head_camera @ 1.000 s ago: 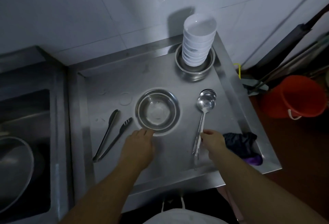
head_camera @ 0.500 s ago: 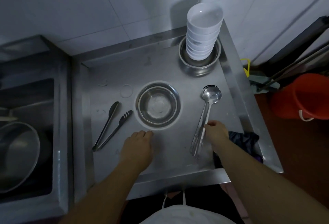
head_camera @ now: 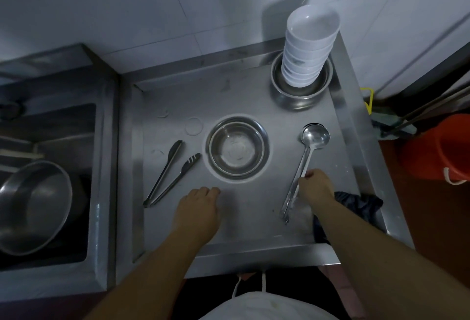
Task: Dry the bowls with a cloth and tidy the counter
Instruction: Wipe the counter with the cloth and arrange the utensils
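Gripping the ladles (head_camera: 302, 164) partway down their handles, the right hand (head_camera: 316, 187) sat at lower right of the frame, fingers curled around the nested shafts; two bowls appeared stacked at the upper end, though this was hard to confirm. The left hand (head_camera: 198, 210) lay at lower centre on the counter (head_camera: 249, 95), fingers loosely extended and holding nothing, just below the steel bowl (head_camera: 237, 150) at frame centre. The dark cloth (head_camera: 356, 205) lay crumpled at the lower right counter edge, partly under the right forearm. A stack of white bowls (head_camera: 307, 47) stood inside a steel basin (head_camera: 301, 90) at upper right; tongs (head_camera: 169, 173) lay left of centre. Judgement: the steel bowl should be light, rigid and slippery if wet, best taken by its rolled rim with the cloth worked inside. The white bowls look breakable and the stack tall, so lifting one at a time from the top seems safest. The ladles are stiff and head-heavy; a mid-handle grip balances them.
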Demonstrator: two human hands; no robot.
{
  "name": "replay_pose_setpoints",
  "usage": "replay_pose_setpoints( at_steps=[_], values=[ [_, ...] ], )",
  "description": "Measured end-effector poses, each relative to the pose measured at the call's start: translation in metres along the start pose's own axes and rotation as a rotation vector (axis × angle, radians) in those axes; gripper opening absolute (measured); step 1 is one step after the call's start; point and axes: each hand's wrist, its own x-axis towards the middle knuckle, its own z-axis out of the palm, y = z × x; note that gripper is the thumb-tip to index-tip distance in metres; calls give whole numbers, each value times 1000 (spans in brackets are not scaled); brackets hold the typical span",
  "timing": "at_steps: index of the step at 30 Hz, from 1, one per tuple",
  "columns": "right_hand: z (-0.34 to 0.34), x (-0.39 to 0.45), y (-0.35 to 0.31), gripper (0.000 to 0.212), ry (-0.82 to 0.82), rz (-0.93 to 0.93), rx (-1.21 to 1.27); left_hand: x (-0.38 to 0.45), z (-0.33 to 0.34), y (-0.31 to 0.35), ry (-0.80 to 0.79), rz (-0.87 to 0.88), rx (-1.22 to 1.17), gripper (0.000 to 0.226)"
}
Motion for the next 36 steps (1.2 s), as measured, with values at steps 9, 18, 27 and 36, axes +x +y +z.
replay_pose_setpoints(
  at_steps=[9, 18, 27, 36],
  values=[
    [0, -25, -28, 26, 84, -88, -94, -7, 0, -28, 27, 26, -49, 47],
    [104, -97, -105, 27, -60, -216, -122, -13, 4, -130, 32, -45, -130, 42],
    [194, -137, -135, 20, -140, -256, -278, 23, 19, -197, -25, -100, -242, 42],
    [208, -144, -117, 18, -100, -181, -218, 63, 35, -200, -35, -106, -235, 51]
  ],
)
